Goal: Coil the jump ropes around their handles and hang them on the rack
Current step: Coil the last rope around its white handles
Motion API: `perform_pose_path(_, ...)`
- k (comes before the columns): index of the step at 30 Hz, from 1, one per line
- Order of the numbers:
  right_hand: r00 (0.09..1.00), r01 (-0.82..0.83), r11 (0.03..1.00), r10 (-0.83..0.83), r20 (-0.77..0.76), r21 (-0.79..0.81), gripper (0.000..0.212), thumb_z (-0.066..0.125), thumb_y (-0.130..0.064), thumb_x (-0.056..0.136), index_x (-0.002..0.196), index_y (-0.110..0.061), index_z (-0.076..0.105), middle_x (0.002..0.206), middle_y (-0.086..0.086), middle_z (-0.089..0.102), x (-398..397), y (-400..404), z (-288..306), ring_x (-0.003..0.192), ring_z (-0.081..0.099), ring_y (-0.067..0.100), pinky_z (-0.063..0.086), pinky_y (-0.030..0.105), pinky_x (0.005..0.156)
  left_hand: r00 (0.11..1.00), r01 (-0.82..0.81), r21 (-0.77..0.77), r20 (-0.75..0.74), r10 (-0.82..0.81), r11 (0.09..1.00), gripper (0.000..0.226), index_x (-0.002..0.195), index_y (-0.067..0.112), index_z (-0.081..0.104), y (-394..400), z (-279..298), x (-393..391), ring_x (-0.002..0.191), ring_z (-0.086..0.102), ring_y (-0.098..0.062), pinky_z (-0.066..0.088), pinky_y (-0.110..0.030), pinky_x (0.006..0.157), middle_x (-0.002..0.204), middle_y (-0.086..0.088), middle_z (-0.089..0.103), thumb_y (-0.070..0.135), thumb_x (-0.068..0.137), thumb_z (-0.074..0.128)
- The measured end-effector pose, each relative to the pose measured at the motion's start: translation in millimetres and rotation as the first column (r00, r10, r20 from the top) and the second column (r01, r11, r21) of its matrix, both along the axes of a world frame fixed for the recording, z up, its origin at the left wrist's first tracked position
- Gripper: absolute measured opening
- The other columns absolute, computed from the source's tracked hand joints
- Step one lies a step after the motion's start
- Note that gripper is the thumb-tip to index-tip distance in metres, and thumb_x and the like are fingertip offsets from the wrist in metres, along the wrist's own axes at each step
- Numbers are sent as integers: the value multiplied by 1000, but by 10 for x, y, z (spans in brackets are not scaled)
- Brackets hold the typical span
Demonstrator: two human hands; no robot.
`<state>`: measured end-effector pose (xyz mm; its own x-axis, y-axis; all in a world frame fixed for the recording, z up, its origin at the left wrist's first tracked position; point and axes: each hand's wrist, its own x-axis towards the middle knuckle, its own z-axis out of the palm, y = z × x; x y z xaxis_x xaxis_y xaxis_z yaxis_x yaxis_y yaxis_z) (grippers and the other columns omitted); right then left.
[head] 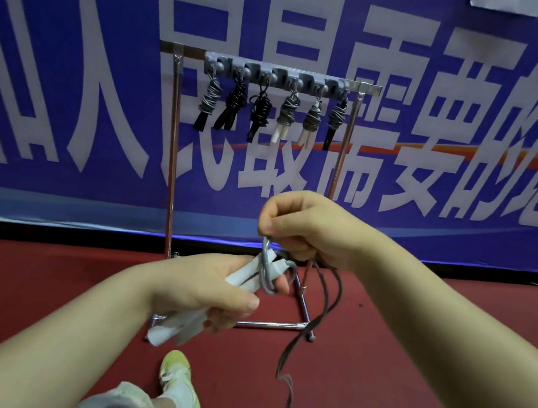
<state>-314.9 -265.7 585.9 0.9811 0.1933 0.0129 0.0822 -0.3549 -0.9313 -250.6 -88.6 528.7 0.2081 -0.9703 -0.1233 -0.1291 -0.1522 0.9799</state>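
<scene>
My left hand (214,291) grips two white jump-rope handles (174,327) held side by side, pointing down and left. My right hand (305,228), just above them, pinches the grey rope (265,269), which loops around the handles' upper ends. The rope's loose length (285,372) trails down from my right hand to the floor between my feet. Ahead stands a metal rack (174,142) with a grey hook bar (275,75). Several coiled jump ropes (287,113) hang from its hooks, some with black handles, some with white.
The rack stands on a red floor (43,276) against a blue banner (71,72) with large white characters. Its chrome base bar (273,325) lies just beyond my hands. My yellow-green shoes (181,388) and pale shorts show at the bottom.
</scene>
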Motion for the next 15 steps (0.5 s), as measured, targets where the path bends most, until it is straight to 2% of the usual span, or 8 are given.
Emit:
perform_pose_path(3, 994, -1, 988, 18, -108, 152, 28, 50, -7, 93, 66, -14, 52, 47, -6, 40, 81, 39, -116, 38, 29, 6, 20, 16, 36, 977, 91, -102, -181, -108, 991, 34, 106, 25, 60, 20, -86, 28, 48, 38, -9, 41, -23, 50, 58, 4, 41, 26, 74, 72)
perform_pose_path(6, 983, 13, 994, 8, -185, 112, 21, 61, -18, 83, 62, -19, 60, 53, -2, 50, 115, 105, -225, 44, 42, 10, 31, 22, 45, 954, 131, -147, -249, -165, 980, 45, 107, 25, 59, 5, -184, 28, 48, 39, -7, 40, -21, 49, 58, 5, 40, 43, 71, 78)
perform_pose_path(9, 966, 19, 993, 11, -258, 113, 20, 60, -17, 84, 65, -17, 58, 51, -3, 56, 114, 149, -286, 47, 50, 10, 37, 25, 53, 931, 137, -203, -307, -196, 970, 39, 103, 26, 63, -33, -236, -17, 46, 39, -6, 40, -20, 48, 58, 6, 40, 45, 72, 77)
perform_pose_path(11, 975, 60, 982, -19, -222, 181, 25, 57, -23, 86, 62, -18, 55, 49, -1, 46, 99, 122, -305, 44, 39, 10, 28, 23, 48, 893, 107, -256, -400, -206, 961, 34, 101, 28, 63, -31, -250, -16, 45, 39, -4, 41, -19, 48, 58, 7, 42, 43, 74, 76)
perform_pose_path(13, 988, 63, 966, -24, -155, 250, 37, 48, -31, 93, 60, -19, 60, 52, 2, 38, 75, 64, -338, 44, 30, 8, 22, 19, 42, 873, 54, -279, -453, -181, 959, 33, 99, 28, 64, -9, -270, 18, 45, 40, -3, 41, -19, 48, 58, 7, 43, 43, 73, 77)
perform_pose_path(15, 996, 45, 955, -19, -89, 295, 43, 38, -34, 98, 73, -16, 69, 56, 4, 41, 39, 27, -383, 46, 33, 7, 23, 18, 42, 866, 17, -283, -475, -156, 959, 33, 97, 29, 66, 15, -295, 42, 45, 40, -3, 41, -19, 47, 58, 7, 44, 43, 71, 79)
